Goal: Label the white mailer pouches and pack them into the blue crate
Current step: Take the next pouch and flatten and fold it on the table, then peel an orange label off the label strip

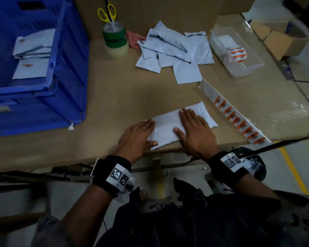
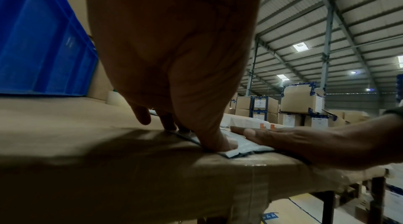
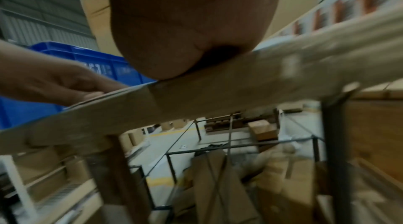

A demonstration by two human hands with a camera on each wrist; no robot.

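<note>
A white mailer pouch [image 1: 165, 130] lies flat near the front edge of the cardboard-covered table [image 1: 114, 97]. My left hand [image 1: 137, 135] presses on its left end, fingers straight and thumb on the near corner [image 2: 220, 143]. On the pouch's right half my right hand [image 1: 193, 129] lies flat with fingers spread. A strip of orange labels [image 1: 237, 118] lies just right of the pouch. The blue crate [image 1: 34, 65] stands at the left and holds several white pouches [image 1: 34, 50]. In the right wrist view only the palm [image 3: 191, 21] shows at the table edge.
A heap of unlabelled white pouches [image 1: 175, 50] lies at the back centre. Behind it left stand a jar with yellow scissors [image 1: 114, 36] and green tape. A clear tray [image 1: 237, 52] with more labels sits at the back right, beside an open carton [image 1: 284, 40].
</note>
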